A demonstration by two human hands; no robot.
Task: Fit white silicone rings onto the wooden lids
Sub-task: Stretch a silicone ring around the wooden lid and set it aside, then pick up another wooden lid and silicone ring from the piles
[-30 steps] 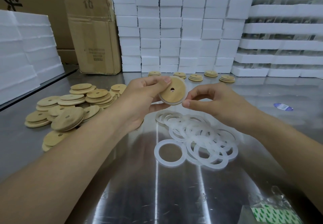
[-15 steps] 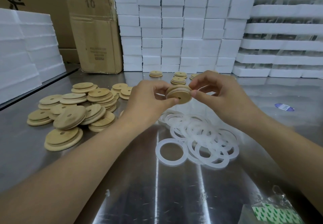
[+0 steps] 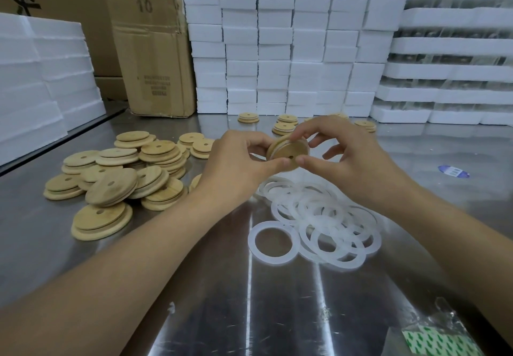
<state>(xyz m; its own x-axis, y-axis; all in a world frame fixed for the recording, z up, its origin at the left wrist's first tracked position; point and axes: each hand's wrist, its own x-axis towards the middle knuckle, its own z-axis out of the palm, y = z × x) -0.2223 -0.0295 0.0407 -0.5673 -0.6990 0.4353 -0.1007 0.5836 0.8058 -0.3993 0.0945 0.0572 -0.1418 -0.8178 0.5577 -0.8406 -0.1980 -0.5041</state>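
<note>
— Since a second ago the lid (image 3: 288,151) has turned from flat-on to nearly edge-on, and the right hand (image 3: 347,158) has come in over its top rim.

— Who has hold of it?

— Both, as I read it from my end. The left hand (image 3: 236,164) pinches the lid's near edge between thumb and fingers. The right hand pinches it too, thumb at the bottom edge and forefinger over the top, with its other fingers spread loose.

— And the ring?

— I see the ring (image 3: 277,148) as a thin white band in the step between the lid's wide disc and its narrow one. Its far side is hidden, so I cannot tell whether it sits true all the way round.

— Where is all this?

— It is held in the air just above the centre of the frame, over the steel table (image 3: 194,300). The heap of loose rings (image 3: 319,216) lies below it, right of centre, and the heap of bare lids (image 3: 119,172) lies at the left. A few small stacks of lids (image 3: 286,125) stand along the back, too small for me to tell whether they carry rings.

— So what does the turn mean?

— I judge this lid is near done. Tipping it edge-on lets the fingers press the band home and check it. Plenty of bare lids are left.
</note>
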